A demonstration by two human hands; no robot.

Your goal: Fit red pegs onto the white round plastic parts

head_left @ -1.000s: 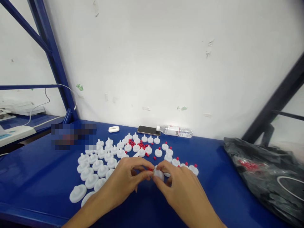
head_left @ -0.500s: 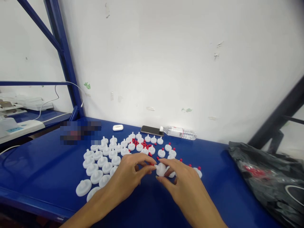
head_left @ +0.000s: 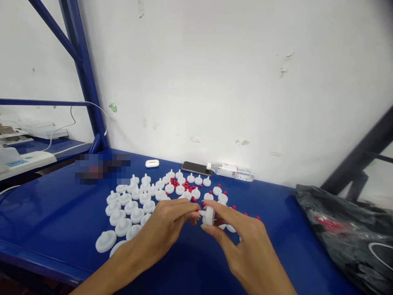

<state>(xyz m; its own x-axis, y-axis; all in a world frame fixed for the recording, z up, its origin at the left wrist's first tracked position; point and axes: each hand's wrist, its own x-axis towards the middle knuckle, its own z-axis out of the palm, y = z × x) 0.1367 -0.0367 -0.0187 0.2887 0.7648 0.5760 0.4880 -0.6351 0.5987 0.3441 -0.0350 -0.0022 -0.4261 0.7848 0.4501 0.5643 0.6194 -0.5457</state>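
A blue table (head_left: 190, 266) stands against a scuffed white wall (head_left: 215, 73). Over it, the right hand (head_left: 245, 231) pinches a smooth white disc (head_left: 210, 216), now edge-on where half a second ago it looked rounder. Its thin nozzle (head_left: 202, 213) points at the left hand (head_left: 168, 219), whose closed fingertips grip a small red cap (head_left: 197, 211) by the tip. Beyond lie stemmed discs (head_left: 131, 206) and loose red caps (head_left: 186, 186), partly hidden by the hands; then a phone (head_left: 197, 168), a clear bottle (head_left: 233, 171) and a crumpled dark bag (head_left: 307, 198).
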